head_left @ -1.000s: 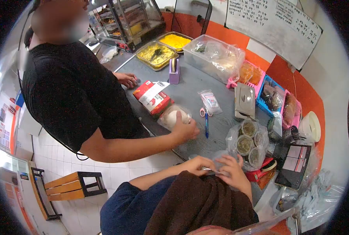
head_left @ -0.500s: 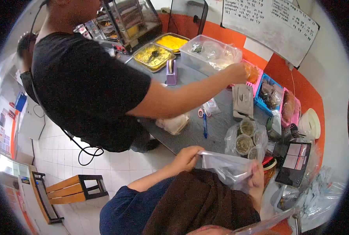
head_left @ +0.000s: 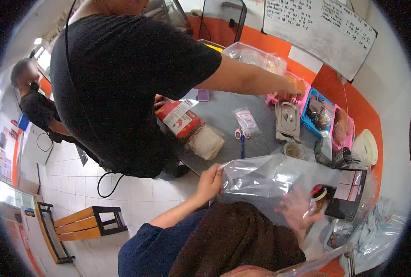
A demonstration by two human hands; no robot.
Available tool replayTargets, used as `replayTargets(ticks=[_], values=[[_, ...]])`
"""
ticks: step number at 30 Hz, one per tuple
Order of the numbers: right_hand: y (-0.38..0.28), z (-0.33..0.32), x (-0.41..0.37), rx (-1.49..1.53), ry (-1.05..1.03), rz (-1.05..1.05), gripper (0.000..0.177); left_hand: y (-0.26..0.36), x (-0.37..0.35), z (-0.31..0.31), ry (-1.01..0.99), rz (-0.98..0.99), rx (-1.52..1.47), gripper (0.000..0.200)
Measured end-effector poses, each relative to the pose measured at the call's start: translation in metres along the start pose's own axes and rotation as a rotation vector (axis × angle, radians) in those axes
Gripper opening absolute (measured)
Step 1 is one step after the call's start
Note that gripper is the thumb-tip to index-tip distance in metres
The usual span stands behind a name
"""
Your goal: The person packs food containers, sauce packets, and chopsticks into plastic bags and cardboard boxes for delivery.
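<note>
A large clear plastic bag [head_left: 261,177] is stretched out sideways in front of me at the table's near edge. My left hand [head_left: 210,182] pinches its left end, thumb and fingers closed on the plastic. Toward the bag's right part, my right hand [head_left: 299,210] has its fingers spread and overlaps the film, gripping nothing. Just right of that hand stands a jar with a red lid [head_left: 322,193]. The bag mostly covers the plastic cups [head_left: 293,150] behind it.
Across the table, a co-worker's arm [head_left: 251,78] reaches into a pink basket [head_left: 302,83]. Nearby are a lidded metal container [head_left: 287,119], a blue basket [head_left: 319,111], scissors [head_left: 241,135], a packet of flat white rounds or squares [head_left: 206,142], and a tablet-like device [head_left: 346,196].
The bag has gone from bunched to spread wide. My right hand has let go and spread its fingers; my left moved slightly left. The co-worker leaned right, uncovering a red package.
</note>
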State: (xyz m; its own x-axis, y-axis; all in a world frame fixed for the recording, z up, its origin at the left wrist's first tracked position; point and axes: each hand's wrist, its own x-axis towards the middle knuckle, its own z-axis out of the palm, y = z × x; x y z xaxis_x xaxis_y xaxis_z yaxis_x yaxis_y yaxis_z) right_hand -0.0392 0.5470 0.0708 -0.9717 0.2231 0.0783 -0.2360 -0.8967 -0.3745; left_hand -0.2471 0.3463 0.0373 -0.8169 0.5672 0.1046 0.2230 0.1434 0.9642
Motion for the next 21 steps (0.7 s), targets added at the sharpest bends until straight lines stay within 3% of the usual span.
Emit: replayTargets(ticks=[2,3,5,6,8,9,11,12,13,14,15,16,17,19,21], values=[[-0.001,-0.004,-0.009,-0.5,-0.054,-0.075,0.086,-0.001,-0.001,-0.004,-0.018,-0.095,-0.04,0.018],[-0.005,-0.005,-0.016,-0.496,-0.052,-0.072,0.086,-0.002,-0.001,-0.005,-0.005,-0.083,-0.004,0.018],[-0.019,-0.01,-0.029,-0.71,0.282,-0.005,0.059,-0.007,-0.001,-0.008,0.005,-0.072,0.034,0.017],[-0.025,-0.017,-0.031,-0.709,0.284,-0.003,0.059,-0.013,-0.001,-0.007,0.0,-0.042,0.026,0.017],[-0.032,-0.03,-0.032,-1.001,0.488,-0.03,0.046,-0.015,-0.003,-0.007,-0.004,-0.016,0.014,0.017],[-0.033,-0.029,-0.032,-1.005,0.488,-0.026,0.046,-0.014,-0.003,-0.007,-0.044,0.007,0.043,0.017],[-0.035,-0.027,-0.03,-0.888,0.425,-0.093,0.028,-0.012,0.001,-0.003,-0.077,0.032,0.069,0.017],[-0.027,-0.026,-0.026,-0.891,0.422,-0.089,0.028,-0.01,0.005,0.005,0.078,0.308,0.261,0.018],[-0.011,-0.025,-0.018,-0.844,0.55,-0.254,0.025,-0.009,0.009,0.011,0.233,0.583,0.455,0.021],[0.005,-0.021,-0.012,-0.788,0.678,-0.418,0.023,-0.003,0.008,0.011,0.234,0.579,0.457,0.021],[0.014,-0.013,-0.004,-0.787,0.679,-0.414,0.023,0.006,0.006,0.011,0.048,0.613,0.414,0.026],[0.021,-0.003,0.009,-0.877,0.627,-0.232,0.022,0.018,0.003,0.011,-0.138,0.644,0.367,0.032],[0.029,0.006,0.017,-0.961,0.572,-0.049,0.022,0.035,0.003,0.012,-0.138,0.642,0.367,0.032],[0.055,0.003,0.027,-1.22,0.427,-0.133,0.021,0.066,0.004,0.017,-0.73,0.337,0.077,0.028],[0.071,0.002,0.032,-1.149,0.408,-0.09,0.019,0.049,0.005,0.034,-0.722,0.344,-0.001,0.025]])
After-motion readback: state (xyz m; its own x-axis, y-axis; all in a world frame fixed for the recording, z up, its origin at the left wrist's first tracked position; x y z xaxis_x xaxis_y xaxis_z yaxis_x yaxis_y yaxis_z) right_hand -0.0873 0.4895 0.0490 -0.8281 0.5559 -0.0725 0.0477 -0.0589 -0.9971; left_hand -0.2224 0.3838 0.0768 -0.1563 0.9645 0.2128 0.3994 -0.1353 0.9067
